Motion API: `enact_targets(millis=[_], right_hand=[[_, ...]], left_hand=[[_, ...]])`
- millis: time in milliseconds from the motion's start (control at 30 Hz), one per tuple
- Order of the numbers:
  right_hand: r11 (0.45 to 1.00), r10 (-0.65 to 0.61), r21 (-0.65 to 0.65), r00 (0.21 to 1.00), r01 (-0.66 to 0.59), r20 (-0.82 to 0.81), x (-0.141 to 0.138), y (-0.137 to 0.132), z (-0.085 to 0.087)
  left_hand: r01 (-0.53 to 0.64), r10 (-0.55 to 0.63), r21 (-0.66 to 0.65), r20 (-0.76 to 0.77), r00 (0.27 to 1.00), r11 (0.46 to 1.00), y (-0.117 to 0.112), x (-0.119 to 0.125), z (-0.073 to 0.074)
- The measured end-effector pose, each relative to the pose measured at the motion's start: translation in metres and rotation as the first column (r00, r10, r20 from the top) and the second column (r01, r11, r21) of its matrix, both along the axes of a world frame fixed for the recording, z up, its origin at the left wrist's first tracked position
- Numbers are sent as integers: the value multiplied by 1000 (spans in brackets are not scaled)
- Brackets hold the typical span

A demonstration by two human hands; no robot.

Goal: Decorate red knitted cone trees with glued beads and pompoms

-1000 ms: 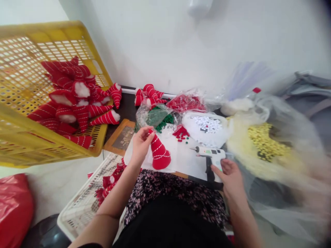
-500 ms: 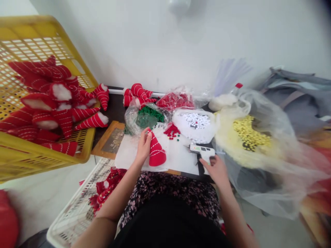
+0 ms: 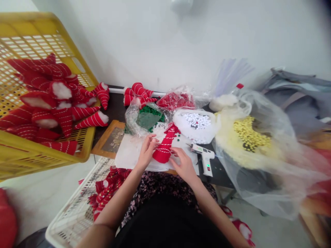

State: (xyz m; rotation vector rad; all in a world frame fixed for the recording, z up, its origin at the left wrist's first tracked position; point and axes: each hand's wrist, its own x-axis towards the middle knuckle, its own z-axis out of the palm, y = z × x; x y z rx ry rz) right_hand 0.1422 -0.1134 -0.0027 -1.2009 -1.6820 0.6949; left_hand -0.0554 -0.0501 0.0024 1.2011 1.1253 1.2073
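Observation:
A red cone hat with white stripes [image 3: 164,147] lies on a white sheet [image 3: 129,151] on the small table in front of me. My left hand [image 3: 147,151] grips its left side with bent fingers. My right hand [image 3: 182,163] holds its lower right edge. A white glue gun [image 3: 204,155] rests on the table just right of my right hand, untouched.
Bags of green [image 3: 146,117], red [image 3: 176,100], white [image 3: 198,122] and yellow [image 3: 248,132] pompoms lie behind the sheet. A tilted yellow crate [image 3: 43,141] at left holds several red hats. A white basket [image 3: 77,210] with more hats sits low left.
My right hand has let go of the glue gun and moved left onto the hat. The hat now lies tilted, tip pointing away, with both hands on it.

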Motion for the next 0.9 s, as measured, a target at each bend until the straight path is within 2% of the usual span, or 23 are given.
enact_targets(millis=[100, 200, 300, 433, 600, 733, 833, 900], right_hand=[[993, -93, -89, 986, 81, -135, 5, 1, -12], [989, -32, -147, 971, -3, -237, 11, -4, -19], [983, 26, -167, 956, -77, -291, 9, -9, -22], [977, -95, -208, 967, 46, -234, 4, -4, -23], [969, -212, -169, 953, 178, -215, 0, 4, -18], [973, -209, -135, 961, 186, -181, -2, 6, -6], [979, -195, -89, 975, 186, -106, -1, 6, 0], [982, -185, -58, 979, 181, -85, 0, 6, 2]], left_hand=[[173, -174, 97, 11, 985, 980, -13, -8, -5], [290, -287, 178, -41, 957, 940, -25, -13, -11], [252, -215, 247, -166, 962, 936, -32, -10, -16], [165, -82, 309, -262, 961, 937, -34, 0, -19], [182, -72, 330, -320, 945, 926, -35, 6, -12], [168, -21, 369, -371, 928, 914, -38, 4, 3], [245, -85, 384, -388, 918, 890, -39, 3, 11], [263, -93, 381, -410, 907, 886, -39, 3, 10]])
